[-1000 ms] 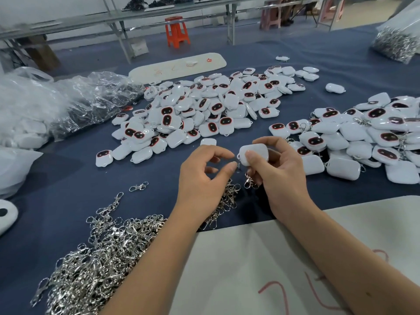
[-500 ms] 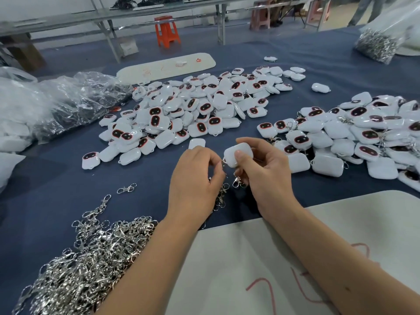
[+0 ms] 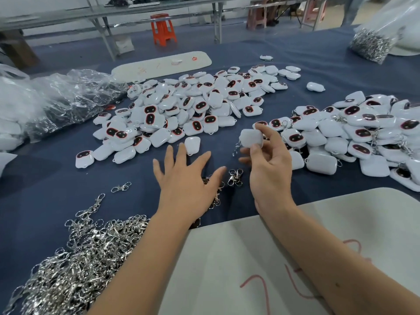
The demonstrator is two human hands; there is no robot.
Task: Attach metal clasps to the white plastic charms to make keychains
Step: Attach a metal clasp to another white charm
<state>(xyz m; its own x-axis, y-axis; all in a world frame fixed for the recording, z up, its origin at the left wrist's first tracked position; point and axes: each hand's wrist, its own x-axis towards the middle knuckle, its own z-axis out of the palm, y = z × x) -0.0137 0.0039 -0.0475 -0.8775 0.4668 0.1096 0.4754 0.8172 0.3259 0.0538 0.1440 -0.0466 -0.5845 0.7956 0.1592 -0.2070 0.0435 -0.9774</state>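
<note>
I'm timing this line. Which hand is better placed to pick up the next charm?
Left. The left hand is open, fingers spread, nearly at a loose white charm. The right hand is busy pinching the charm with a clasp.

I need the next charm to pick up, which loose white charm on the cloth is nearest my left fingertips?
The lone face-down charm just beyond the left hand, lying apart from the main charm pile and showing no dark face.
</note>
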